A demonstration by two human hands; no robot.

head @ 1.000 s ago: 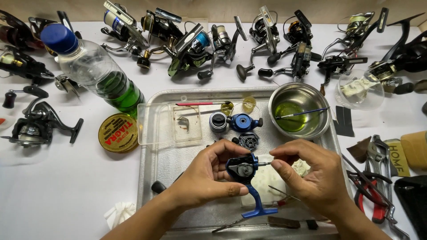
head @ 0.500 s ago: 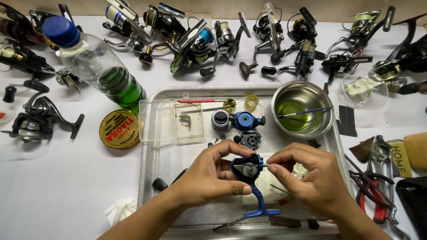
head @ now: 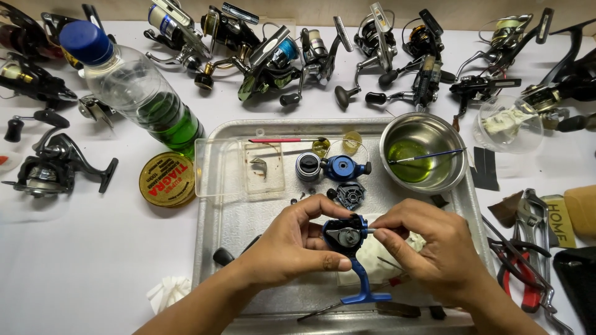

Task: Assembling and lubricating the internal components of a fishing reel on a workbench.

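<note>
Hands (head: 298,245) (head: 428,248) pinch blue reel body (head: 346,236) over tray (head: 248,217).

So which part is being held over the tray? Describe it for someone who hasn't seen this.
Start at the metal tray in the middle of the white table. Above its near half, the left hand and right hand pinch a blue reel body. Unlike the loose blue part behind it, it has a long foot pointing toward the camera.

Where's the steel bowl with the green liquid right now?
In the head view, the steel bowl sits at the far right corner of the metal tray, beyond the right hand, with a thin brush resting across its rim.
</note>
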